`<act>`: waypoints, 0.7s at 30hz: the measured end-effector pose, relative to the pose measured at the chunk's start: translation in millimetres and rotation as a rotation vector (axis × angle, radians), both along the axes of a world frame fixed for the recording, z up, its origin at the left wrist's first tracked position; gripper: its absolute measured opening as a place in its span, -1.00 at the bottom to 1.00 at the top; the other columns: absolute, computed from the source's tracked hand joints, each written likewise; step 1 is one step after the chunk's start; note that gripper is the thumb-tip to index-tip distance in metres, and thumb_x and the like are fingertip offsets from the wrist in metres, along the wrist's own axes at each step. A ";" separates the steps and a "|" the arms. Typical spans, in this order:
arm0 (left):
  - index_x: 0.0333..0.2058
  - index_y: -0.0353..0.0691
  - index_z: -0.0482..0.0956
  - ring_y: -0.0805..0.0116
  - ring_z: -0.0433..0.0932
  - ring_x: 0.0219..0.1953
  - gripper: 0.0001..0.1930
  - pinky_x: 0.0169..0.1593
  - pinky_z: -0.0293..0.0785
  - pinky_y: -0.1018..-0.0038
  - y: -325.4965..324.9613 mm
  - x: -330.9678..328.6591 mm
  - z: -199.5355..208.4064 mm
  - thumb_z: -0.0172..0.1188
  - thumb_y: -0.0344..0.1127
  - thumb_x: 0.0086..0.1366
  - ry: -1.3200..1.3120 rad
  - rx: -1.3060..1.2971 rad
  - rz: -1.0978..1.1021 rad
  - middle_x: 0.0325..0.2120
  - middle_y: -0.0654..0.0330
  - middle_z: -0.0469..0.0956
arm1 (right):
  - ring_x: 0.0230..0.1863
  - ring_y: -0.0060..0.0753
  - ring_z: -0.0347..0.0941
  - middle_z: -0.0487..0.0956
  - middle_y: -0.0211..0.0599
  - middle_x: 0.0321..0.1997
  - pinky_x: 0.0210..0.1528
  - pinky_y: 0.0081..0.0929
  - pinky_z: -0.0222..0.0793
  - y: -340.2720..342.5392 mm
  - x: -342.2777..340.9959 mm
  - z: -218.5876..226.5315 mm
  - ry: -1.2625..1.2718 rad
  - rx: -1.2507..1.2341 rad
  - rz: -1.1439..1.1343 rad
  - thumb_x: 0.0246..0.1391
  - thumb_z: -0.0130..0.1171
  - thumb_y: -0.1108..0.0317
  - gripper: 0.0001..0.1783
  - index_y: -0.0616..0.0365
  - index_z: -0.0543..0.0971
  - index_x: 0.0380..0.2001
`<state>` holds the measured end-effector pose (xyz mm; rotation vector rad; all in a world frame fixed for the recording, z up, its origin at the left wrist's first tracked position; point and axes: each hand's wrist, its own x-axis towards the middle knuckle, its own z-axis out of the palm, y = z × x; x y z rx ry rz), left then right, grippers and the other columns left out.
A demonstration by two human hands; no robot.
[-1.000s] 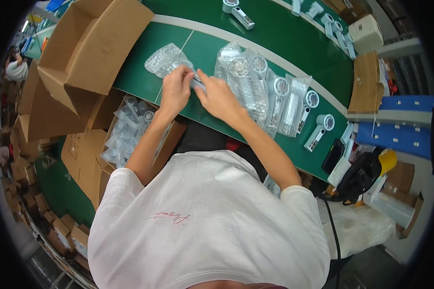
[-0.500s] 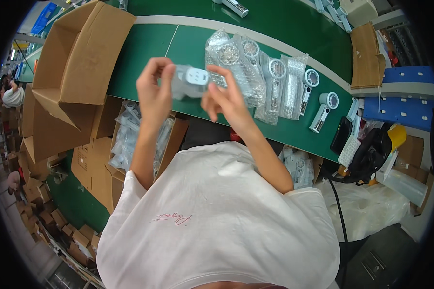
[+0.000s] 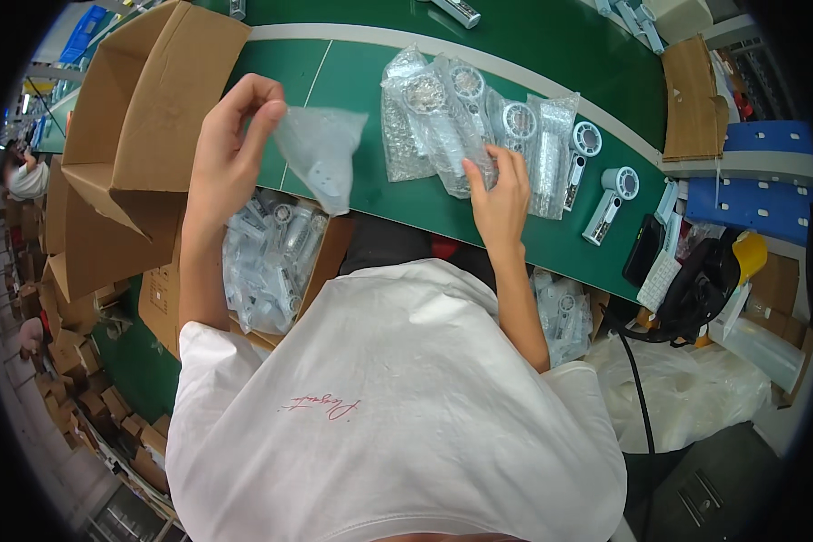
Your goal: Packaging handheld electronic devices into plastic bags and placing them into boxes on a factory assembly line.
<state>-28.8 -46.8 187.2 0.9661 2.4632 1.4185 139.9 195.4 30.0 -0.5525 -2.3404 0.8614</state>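
Right now the left hand [image 3: 230,149] has its grip pinched on the top edge of an empty bubble-wrap bag [image 3: 321,154], thumb and fingers closed on it so the bag hangs loose in the air above the near edge of the green surface [image 3: 352,81]. Across from that grip, the right hand [image 3: 499,194] lies with its fingers spread and unclenched on the row of bagged handheld fans [image 3: 452,122], touching the nearest wrapped one but, as far as I can tell, not grasping it. Judging by how things lie, the work looks to be partway along: several fans in that row already sit in bubble wrap, while two bare white fans [image 3: 596,176] lie just beyond the right hand with no bag on them, and the bag in the left hand holds nothing. Below the left grip, an open carton [image 3: 266,257] is heaped with wrapped fans, and another lot of wrapped pieces [image 3: 560,307] sits low by the right elbow. To the outer side of the left hand a big empty cardboard box [image 3: 131,126] stands with its flaps up, close enough to crowd that arm. Farther past the right hand lie a dark phone [image 3: 646,248], a flat piece of cardboard [image 3: 691,95] and a blue bin [image 3: 768,176]. Nothing lies between the two hands but bare surface.
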 end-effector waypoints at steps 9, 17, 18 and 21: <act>-0.28 -0.25 0.48 0.48 0.36 -0.50 -0.96 -0.40 0.29 0.55 14.5 -54.0 -27.0 0.06 -0.45 0.36 0.176 0.091 0.000 -0.42 0.28 0.50 | -0.24 -0.13 0.50 0.54 -0.22 -0.11 -0.16 -0.34 0.41 5.0 13.8 3.0 -0.118 -0.189 0.138 0.06 0.28 0.39 -0.64 0.23 0.52 -0.06; -0.23 -0.22 0.40 0.27 0.50 -0.62 -0.71 -0.49 0.49 0.38 81.4 -3.0 -90.2 0.32 -0.38 0.12 0.763 -0.520 -0.713 -0.25 0.12 0.47 | -0.30 -0.13 0.53 0.61 -0.08 -0.12 -0.22 -0.33 0.44 -10.0 20.4 -9.3 -0.006 -0.055 -0.096 0.05 0.28 0.41 -0.61 0.27 0.52 -0.03; -0.17 -0.20 0.38 0.27 0.52 -0.60 -0.68 -0.50 0.50 0.38 88.3 5.3 -101.1 0.29 -0.39 0.13 0.772 -0.557 -0.763 -0.15 0.12 0.43 | -0.29 -0.11 0.54 0.62 -0.07 -0.12 -0.21 -0.31 0.44 -9.9 17.6 -11.6 -0.034 -0.034 -0.108 0.06 0.27 0.40 -0.59 0.27 0.51 0.00; -0.11 -0.18 0.34 0.28 0.53 -0.57 -0.64 -0.51 0.50 0.38 94.9 12.5 -113.6 0.26 -0.40 0.14 0.816 -0.607 -0.802 -0.06 0.11 0.38 | -0.31 -0.09 0.55 0.65 -0.05 -0.16 -0.22 -0.29 0.45 -3.9 15.1 -5.6 -0.137 -0.034 -0.123 0.06 0.26 0.39 -0.57 0.27 0.51 0.01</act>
